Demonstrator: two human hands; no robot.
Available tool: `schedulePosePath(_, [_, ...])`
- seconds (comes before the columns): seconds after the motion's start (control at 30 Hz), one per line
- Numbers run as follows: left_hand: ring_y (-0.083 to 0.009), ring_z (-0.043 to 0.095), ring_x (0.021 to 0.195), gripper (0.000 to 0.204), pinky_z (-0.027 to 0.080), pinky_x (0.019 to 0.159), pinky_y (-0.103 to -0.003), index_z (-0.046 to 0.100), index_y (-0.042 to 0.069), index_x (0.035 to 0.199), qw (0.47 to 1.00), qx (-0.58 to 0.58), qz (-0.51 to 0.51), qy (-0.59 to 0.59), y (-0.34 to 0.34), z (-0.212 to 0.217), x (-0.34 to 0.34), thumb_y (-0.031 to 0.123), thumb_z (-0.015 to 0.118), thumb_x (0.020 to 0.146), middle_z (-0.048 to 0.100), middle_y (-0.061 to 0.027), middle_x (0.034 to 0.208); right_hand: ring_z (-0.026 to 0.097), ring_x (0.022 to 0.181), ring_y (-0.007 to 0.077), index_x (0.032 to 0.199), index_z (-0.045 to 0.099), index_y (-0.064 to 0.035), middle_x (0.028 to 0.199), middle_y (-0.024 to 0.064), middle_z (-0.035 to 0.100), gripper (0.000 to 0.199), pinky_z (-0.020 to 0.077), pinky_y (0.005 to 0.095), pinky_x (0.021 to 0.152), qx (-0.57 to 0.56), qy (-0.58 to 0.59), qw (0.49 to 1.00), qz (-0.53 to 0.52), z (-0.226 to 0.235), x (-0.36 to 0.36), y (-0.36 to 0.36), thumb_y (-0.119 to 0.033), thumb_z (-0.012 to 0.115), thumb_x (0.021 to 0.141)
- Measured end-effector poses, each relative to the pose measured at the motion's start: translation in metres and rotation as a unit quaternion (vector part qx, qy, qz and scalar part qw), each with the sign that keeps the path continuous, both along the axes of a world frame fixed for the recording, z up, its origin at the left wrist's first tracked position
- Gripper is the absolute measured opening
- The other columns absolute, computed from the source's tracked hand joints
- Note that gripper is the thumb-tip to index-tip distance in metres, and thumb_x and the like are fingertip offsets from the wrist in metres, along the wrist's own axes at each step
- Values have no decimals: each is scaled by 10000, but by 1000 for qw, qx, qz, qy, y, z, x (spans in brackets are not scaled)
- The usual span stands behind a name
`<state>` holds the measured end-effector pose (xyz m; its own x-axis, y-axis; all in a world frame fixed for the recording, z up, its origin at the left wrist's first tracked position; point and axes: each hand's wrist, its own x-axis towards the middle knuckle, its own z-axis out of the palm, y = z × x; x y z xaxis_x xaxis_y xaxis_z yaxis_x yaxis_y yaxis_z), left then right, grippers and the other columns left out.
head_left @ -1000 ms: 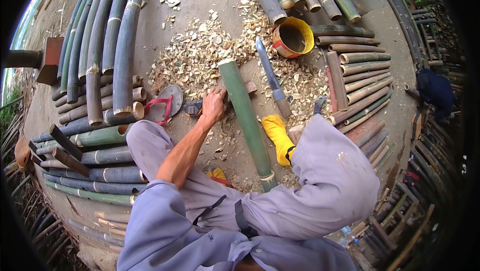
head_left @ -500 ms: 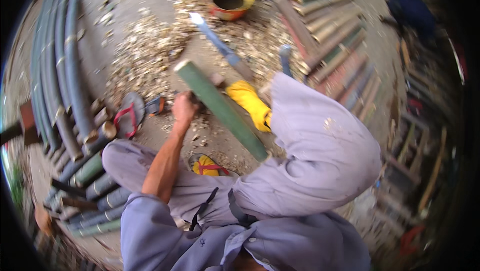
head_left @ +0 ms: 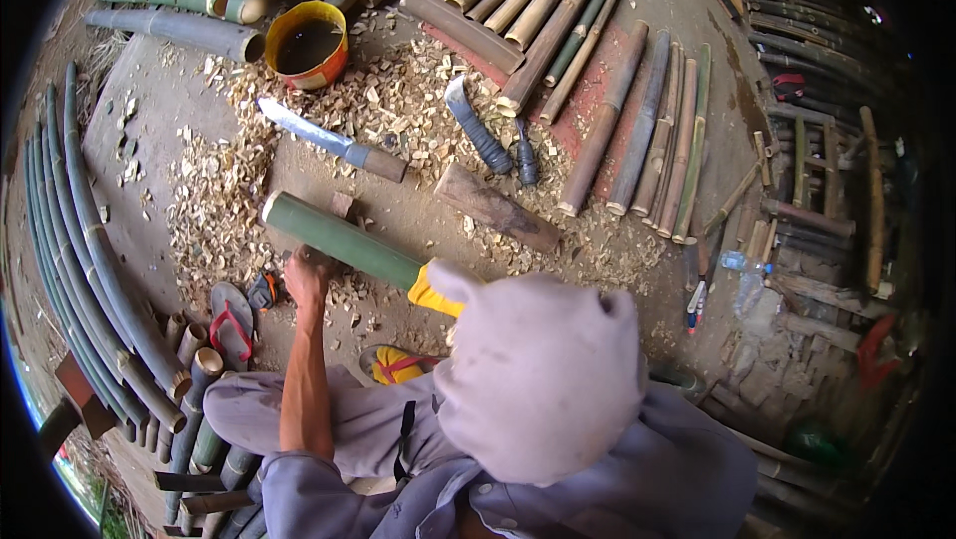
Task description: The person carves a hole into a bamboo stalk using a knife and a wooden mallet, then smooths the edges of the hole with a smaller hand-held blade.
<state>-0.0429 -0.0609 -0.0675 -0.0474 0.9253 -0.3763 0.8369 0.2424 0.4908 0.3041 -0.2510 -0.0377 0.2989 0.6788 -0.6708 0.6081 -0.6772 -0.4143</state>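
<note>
A thick green bamboo pole (head_left: 344,240) lies slanted across the chip-covered ground in front of me. My left hand (head_left: 305,271), bare, curls around its near side just below the cut end. My right hand (head_left: 434,292) wears a yellow glove and grips the pole lower down, half hidden by my pale purple sleeve. A long knife with a bluish blade (head_left: 317,133) lies on the chips just beyond the pole. A short wooden block (head_left: 495,208) rests to the right of it.
An orange-rimmed bucket (head_left: 306,40) stands at the back. A dark curved knife (head_left: 478,129) lies by split bamboo strips (head_left: 625,119). Long bamboo poles (head_left: 72,240) line the left. Sandals (head_left: 230,325) sit by my left knee. Bamboo stacks crowd the right edge.
My head has swung, so the bucket and knives now sit higher and further left. The green pole has turned to slant up-left. Both hands stay on it.
</note>
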Motion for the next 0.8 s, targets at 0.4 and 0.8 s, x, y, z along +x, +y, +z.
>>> schedulePosePath(0.4, [-405,629,782,337,481,693,-459,641,41,920,999,-10,-3,30,0,-10,-2,225,723,649,649,-222,809,616,692,368,899,628,-15,671,168,612,193,492,431,652,-192,-8,981,3,-18,79,-137,-157,577,779])
schedulePosePath(0.8, [-343,663,715,355,491,659,-404,652,12,887,999,-7,36,-7,1,-20,3,267,739,655,663,-203,764,436,1202,433,1378,321,-150,1280,265,460,741,351,492,1020,-127,-383,867,-292,-46,365,-82,-241,701,749])
